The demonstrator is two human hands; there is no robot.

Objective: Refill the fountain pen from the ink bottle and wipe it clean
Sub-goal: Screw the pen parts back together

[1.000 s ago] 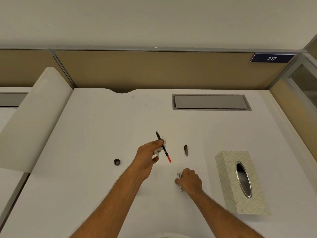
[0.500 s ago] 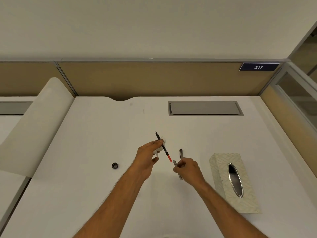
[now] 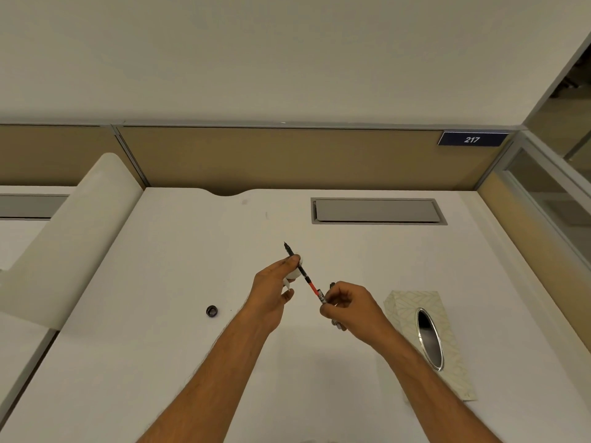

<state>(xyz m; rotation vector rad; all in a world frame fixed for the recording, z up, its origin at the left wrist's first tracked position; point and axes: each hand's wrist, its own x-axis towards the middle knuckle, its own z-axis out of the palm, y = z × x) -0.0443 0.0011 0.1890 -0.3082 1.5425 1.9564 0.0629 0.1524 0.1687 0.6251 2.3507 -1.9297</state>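
My left hand (image 3: 271, 289) pinches the fountain pen's black front section (image 3: 295, 261), nib pointing up and away, together with a crumpled white tissue (image 3: 292, 277). The pen's red converter (image 3: 311, 285) sticks out toward my right hand (image 3: 350, 306). My right hand grips the silver pen barrel (image 3: 335, 322), whose open end meets the converter's tip. A dark pen cap (image 3: 332, 284) peeks out just behind my right knuckles on the desk. No ink bottle is in view.
A small black round bottle cap (image 3: 211, 311) lies on the white desk (image 3: 160, 346) left of my left arm. A patterned tissue box (image 3: 428, 334) stands at the right. A grey cable hatch (image 3: 377, 211) is set in the desk's far side.
My right hand lifted the silver barrel off the desk and brought it up and left to the red end of the pen. My left hand stayed nearly still.
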